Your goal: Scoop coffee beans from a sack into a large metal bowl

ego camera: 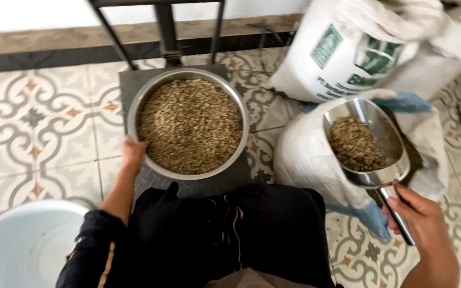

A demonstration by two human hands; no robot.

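Left hand point(133, 152) resting on rim of steel bowl point(189, 124), fingers curled over edge, steadying it. Bowl sitting on grey platform scale point(134, 85) on patterned tile floor point(38, 117), filled nearly to brim with greenish-brown beans point(190, 125). Right hand point(420, 221) gripping handle of metal scoop point(372, 141), fingers clamped around it. Scoop tilting mouth-up, keeping its part load of beans from spilling, hovering over open white sack point(308, 160) just right of scale. Second, printed sack point(348, 48) leaning behind. White bucket point(22, 245) near left elbow.

Shiny metal bowl point(188, 74) and scoop point(369, 120), matt grains point(190, 125), woven white sack point(305, 154), glossy patterned tiles point(44, 122).
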